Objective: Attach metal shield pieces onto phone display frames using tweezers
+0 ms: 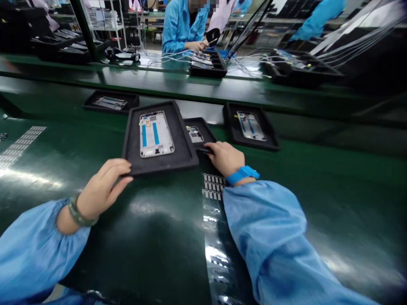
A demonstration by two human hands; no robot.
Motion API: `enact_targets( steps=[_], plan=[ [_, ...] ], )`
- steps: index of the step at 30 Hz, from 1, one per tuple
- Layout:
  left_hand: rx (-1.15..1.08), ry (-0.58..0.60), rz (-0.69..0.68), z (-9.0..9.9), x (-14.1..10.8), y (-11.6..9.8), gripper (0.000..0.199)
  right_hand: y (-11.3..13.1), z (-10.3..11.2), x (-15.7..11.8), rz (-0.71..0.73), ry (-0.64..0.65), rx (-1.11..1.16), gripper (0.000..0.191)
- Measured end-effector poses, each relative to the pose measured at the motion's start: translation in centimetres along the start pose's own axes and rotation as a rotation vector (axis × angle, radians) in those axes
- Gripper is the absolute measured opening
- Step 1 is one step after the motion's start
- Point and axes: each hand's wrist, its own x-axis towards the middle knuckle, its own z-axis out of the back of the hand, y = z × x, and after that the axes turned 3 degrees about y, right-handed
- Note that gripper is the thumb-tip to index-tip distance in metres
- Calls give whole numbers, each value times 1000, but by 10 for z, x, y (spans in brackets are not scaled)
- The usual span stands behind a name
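My left hand [106,184] grips the near left corner of a black foam tray [184,146], which is tilted up off the bench. In that tray lies a silver phone frame [163,134] with two blue strips and a small orange-marked patch. My right hand [226,157] is closed just right of the tray, pinching a thin dark tool [205,150] that looks like tweezers; its tip is hard to make out. Behind the lifted tray, a second black tray [205,127] with another phone frame [195,134] is partly hidden.
More black trays with phone frames lie at the back left [90,101] and back right [270,137]. A clear strip of small metal-coloured parts [214,186] runs under my right forearm. Another parts sheet [23,146] lies left. Beyond the ledge [152,84], a co-worker [182,25] sits near cabled trays.
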Motion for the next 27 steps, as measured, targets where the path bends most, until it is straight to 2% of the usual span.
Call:
enact_targets(
  steps=[5, 7, 10, 13, 15, 18, 20, 24, 27],
  plan=[
    [-12, 92, -52, 14, -61, -41, 13, -8, -19, 27, -205, -31, 107, 44],
    [7, 107, -91, 13, -77, -55, 13, -15, -18, 28, -234, -86, 230, 44],
    [-21, 111, -155, 10, -88, -72, 17, -23, -4, 12, -257, -223, 436, 35],
    [-80, 127, -199, 8, -89, -82, 22, -30, 16, -17, -338, -261, 774, 32],
    [-87, 146, -216, 8, -87, -84, 23, -30, 26, -39, -403, -249, 973, 37],
    [-125, 222, -239, 9, -83, -86, 23, -23, 34, -72, -485, -246, 1256, 45],
    [-186, 289, -257, 9, -80, -87, 24, -13, 35, -91, -542, -211, 1409, 43],
    [-328, 386, -348, 7, -65, -87, 29, 9, 34, -118, -620, -108, 1422, 37],
    [-369, 385, -366, -4, -35, -84, 20, 17, 33, -125, -626, -150, 1369, 35]
  ],
)
